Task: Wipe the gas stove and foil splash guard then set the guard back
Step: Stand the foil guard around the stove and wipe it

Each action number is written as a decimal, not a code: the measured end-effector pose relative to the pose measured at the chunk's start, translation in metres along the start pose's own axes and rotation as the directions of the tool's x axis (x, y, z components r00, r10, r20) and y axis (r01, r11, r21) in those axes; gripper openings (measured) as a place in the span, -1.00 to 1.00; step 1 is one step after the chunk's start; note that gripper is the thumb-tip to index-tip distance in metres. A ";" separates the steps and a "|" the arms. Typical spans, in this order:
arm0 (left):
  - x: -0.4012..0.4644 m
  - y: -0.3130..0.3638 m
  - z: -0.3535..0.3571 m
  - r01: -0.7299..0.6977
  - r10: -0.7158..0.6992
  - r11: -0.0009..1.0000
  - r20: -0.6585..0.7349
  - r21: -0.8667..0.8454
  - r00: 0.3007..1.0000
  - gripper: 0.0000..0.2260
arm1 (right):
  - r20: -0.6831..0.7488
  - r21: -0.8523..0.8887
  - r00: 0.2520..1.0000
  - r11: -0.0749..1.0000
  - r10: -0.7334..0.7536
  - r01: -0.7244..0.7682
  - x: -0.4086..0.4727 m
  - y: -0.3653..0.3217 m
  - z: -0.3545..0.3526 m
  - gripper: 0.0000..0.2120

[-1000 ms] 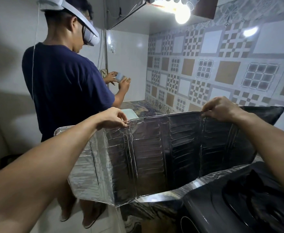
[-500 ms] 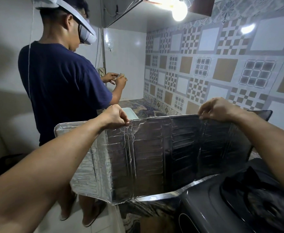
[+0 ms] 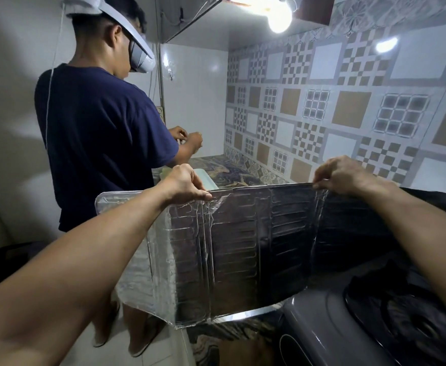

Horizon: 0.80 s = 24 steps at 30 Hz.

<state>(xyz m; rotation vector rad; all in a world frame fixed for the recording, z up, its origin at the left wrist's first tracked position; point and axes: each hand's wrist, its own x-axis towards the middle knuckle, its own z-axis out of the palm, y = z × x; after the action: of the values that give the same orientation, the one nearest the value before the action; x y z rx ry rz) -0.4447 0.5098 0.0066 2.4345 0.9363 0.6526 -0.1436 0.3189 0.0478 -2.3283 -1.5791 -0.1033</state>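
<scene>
Left hand (image 3: pixel 183 184) & right hand (image 3: pixel 340 175) pinching foil guard (image 3: pixel 243 249) top edge, grips tight, holding upright beside gas stove (image 3: pixel 375 326).

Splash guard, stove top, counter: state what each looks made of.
Splash guard: thin aluminium foil, going by its crinkles, embossed ribs and mirror sheen. Stove top: probably painted or enamelled metal, smooth grey gloss. Counter: marble-look swirls, stone or printed laminate; cannot tell which.

Foil guard upright beside the stove

You see the foil splash guard (image 3: pixel 243 249), creased, silver, ribbed, folded in panels, standing upright with its bottom edge near the counter. The grey gas stove (image 3: pixel 330 326) lies at lower right.
</scene>
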 end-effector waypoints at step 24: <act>-0.015 -0.038 -0.054 0.139 -0.155 0.963 0.050 0.230 0.987 -0.82 | -0.165 0.003 0.972 0.985 0.168 -0.170 -0.013 0.044 -0.057 -0.74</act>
<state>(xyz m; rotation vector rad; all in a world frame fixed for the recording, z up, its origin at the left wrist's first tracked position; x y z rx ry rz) -0.5041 0.5377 0.0241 2.5326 1.2088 0.4286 -0.1017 0.2749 0.0887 -2.3841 -1.3007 -0.2580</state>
